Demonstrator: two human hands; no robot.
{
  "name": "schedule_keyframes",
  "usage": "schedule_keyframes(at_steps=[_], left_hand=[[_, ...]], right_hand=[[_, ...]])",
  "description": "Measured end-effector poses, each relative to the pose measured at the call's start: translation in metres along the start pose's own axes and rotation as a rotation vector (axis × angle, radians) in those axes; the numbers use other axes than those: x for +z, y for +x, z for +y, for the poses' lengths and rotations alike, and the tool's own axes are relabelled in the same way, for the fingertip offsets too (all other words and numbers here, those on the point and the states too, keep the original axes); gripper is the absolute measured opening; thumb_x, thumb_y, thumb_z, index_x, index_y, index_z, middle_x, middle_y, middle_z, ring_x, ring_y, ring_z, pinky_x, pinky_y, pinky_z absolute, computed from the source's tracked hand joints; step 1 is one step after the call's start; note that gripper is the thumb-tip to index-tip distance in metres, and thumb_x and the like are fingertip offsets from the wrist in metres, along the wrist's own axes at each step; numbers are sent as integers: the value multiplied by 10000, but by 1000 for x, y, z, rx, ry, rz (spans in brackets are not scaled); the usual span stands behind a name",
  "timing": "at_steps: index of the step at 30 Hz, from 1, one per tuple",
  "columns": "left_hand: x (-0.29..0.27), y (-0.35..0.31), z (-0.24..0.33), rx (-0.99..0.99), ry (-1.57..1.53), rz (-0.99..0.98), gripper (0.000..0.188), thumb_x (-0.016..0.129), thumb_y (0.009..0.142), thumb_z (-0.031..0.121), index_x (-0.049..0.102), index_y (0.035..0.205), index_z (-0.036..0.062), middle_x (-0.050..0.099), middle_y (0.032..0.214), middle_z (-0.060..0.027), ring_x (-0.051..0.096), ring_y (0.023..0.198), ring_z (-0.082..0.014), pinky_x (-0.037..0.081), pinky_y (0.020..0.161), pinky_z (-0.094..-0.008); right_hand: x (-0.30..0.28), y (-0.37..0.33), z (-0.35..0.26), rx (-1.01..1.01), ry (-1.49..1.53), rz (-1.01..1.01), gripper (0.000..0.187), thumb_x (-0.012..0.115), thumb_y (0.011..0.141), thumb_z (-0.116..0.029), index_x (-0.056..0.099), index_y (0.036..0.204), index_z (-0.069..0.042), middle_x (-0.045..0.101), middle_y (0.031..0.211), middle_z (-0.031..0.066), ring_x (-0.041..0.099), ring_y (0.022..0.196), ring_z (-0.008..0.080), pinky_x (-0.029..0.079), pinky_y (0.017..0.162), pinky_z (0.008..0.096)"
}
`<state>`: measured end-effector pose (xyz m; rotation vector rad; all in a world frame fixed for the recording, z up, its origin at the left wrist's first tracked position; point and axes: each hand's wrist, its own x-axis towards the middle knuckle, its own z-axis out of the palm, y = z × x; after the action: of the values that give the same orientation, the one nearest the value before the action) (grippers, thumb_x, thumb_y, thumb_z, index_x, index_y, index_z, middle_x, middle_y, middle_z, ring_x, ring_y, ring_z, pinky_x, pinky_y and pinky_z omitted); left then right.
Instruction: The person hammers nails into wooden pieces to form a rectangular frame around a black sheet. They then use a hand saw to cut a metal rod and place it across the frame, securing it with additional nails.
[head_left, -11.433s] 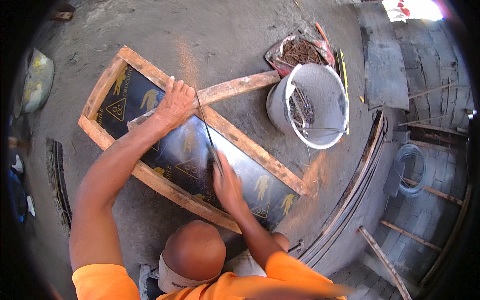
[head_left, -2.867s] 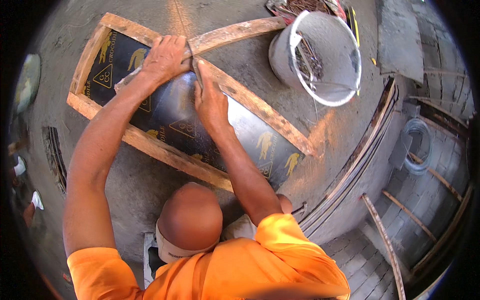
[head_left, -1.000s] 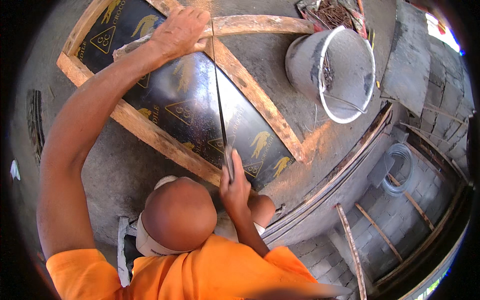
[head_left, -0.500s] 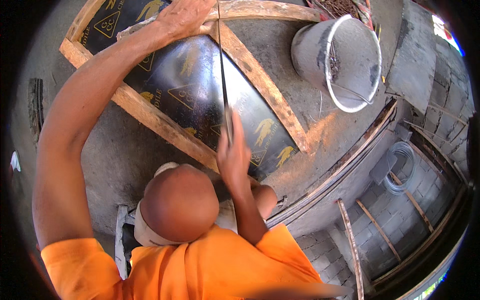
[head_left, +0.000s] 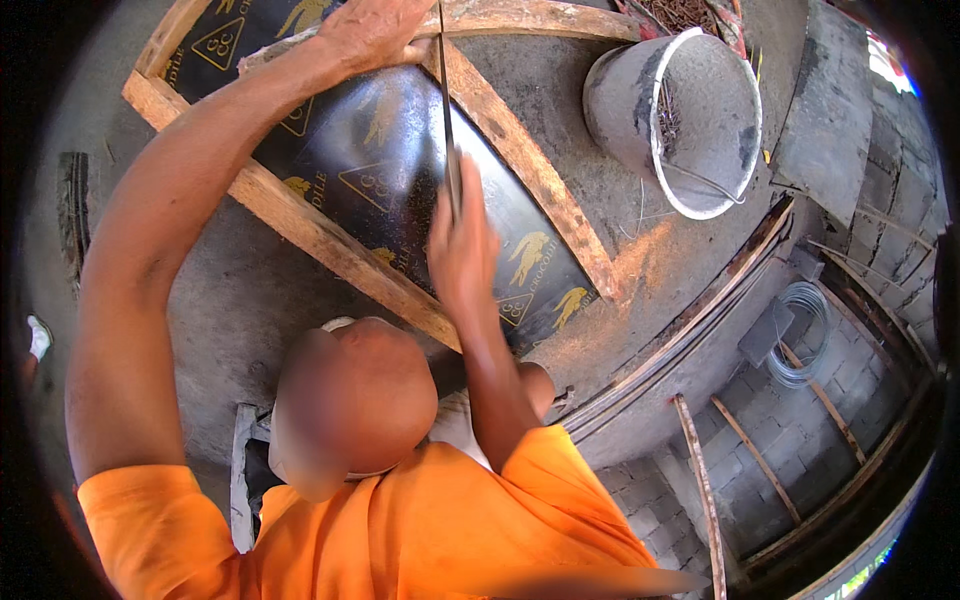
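Observation:
My right hand [head_left: 465,240] is closed round the grip of a handsaw [head_left: 446,120], whose thin blade appears almost edge-on. The blade runs away from me to a long wooden batten [head_left: 540,20] at the top of the view. Beside the blade, my left hand [head_left: 375,30] is closed over that batten; its far fingers are partly cut off by the picture edge. Below the batten lies a black panel [head_left: 375,130] with gold printing, edged by a left wooden strip [head_left: 320,245] and a right wooden strip [head_left: 530,165].
A grey bucket [head_left: 620,100] lies tilted at the right, with rusty nails inside. More nails [head_left: 680,12] lie behind it. Sawdust [head_left: 645,265] covers the floor by the panel. Coiled wire [head_left: 800,335] rests near a block wall. My knee [head_left: 385,400] is close below the panel.
My right hand has slid away from me along with the saw. My left hand stays on the batten. At the far left, more of a white shoe shows.

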<state>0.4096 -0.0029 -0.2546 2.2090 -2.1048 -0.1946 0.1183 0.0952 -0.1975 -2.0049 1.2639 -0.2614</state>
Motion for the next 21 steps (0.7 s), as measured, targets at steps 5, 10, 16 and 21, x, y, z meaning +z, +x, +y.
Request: schedule_keyframes(at_steps=[5,10,16,21], left_hand=[[8,-7,-4,52,33,45,578,824,752,478,666,1069,21,662,1055,-155,620,1090,-320,451,976,-454],[1,-4,-1,34,-7,81,572,804,768,487,676,1081,25,660,1023,-159,633,1048,-331,464,948,-465],[1,-2,2,68,1,139,501,790,780,440,695,1059,35,675,994,-177,655,1000,-350,479,935,-482],[9,-3,-4,-17,31,-33,513,816,752,446,677,1056,57,682,1048,-149,641,1078,-341,474,954,-465]], right_hand=[[-31,-63,-6,214,68,-108,555,582,1031,-58,436,1566,-53,562,1486,254,557,1370,413,498,1088,454],[31,108,-11,-230,142,128,507,582,1046,-134,446,1530,-70,692,1083,351,699,960,516,559,800,545],[15,26,4,1,58,14,546,597,1030,-108,431,1549,-66,682,1155,351,690,1041,511,572,848,519],[-25,-76,2,112,54,-33,550,595,1010,-21,459,1544,-37,583,1445,289,587,1333,426,499,1086,467]])
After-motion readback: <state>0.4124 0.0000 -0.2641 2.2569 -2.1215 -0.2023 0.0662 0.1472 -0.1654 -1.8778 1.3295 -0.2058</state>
